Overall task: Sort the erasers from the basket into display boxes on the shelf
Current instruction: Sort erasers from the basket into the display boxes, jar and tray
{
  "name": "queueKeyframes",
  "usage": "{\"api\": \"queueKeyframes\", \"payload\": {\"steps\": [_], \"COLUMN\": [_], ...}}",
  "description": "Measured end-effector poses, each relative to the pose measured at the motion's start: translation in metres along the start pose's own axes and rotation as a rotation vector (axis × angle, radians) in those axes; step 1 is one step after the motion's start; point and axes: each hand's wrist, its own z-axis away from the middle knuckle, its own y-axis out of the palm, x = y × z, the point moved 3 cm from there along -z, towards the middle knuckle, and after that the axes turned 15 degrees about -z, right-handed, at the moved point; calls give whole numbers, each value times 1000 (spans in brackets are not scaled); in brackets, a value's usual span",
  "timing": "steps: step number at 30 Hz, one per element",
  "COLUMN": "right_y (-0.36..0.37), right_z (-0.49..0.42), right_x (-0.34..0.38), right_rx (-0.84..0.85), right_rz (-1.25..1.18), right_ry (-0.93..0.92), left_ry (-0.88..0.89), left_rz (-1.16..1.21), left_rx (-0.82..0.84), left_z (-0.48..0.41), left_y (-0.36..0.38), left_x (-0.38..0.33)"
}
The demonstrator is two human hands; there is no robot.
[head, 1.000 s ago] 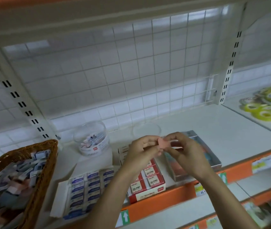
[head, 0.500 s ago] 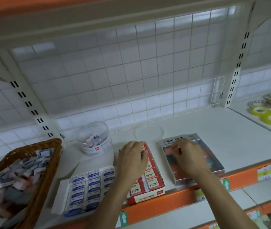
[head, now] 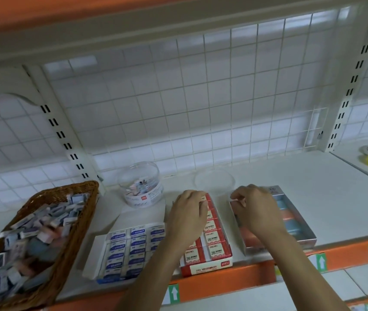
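Your left hand [head: 187, 217] is lying over the rear half of the red display box [head: 214, 243], fingers loosely bent, nothing visibly held. Your right hand [head: 257, 212] is curling its fingertips down at the rear left corner of the silver display box [head: 299, 221]; whether it is pinching anything cannot be told.

The white shelf [head: 313, 187] is carrying everything. The wicker basket [head: 84, 212] is sitting at its left end, heaped with loose erasers [head: 32, 232]. The blue-and-white display box [head: 129, 250], the red box and the silver box are lining the front edge, each with erasers in rows. A clear tub [head: 140, 182] is standing towards the back edge, with a round clear lid [head: 214, 180] lying to its right.
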Motion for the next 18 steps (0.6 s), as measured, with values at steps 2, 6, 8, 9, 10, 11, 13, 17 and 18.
{"api": "queueKeyframes", "payload": {"steps": [2, 6, 8, 9, 10, 11, 13, 17, 18], "right_y": [5, 30, 44, 53, 62, 70, 88, 122, 130], "right_z": [-2, -3, -1, 1, 2, 4, 7, 13, 14], "right_x": [18, 58, 75, 86, 96, 106, 128, 167, 177], "right_rx": [13, 136, 194, 226, 256, 286, 333, 397, 415], "right_rz": [-36, -125, -130, -136, -150, -161, -171, -183, -182], "right_ry": [-68, -173, -211, -229, -247, -265, -310, -381, -405], "left_ry": [-10, -39, -60, -76, -86, -97, -126, -143, -178], "left_rz": [10, -23, -40, -57, -78, -105, -160, -245, -258], "left_rx": [-37, -95, -104, -120, -145, -171, -187, -211, -206], "left_z": [1, 7, 12, 16, 20, 23, 31, 45, 49], "left_y": [-5, -19, -25, -29, -33, -37, -45, -58, -60], "left_x": [6, 34, 50, 60, 71, 82, 106, 152, 163]}}
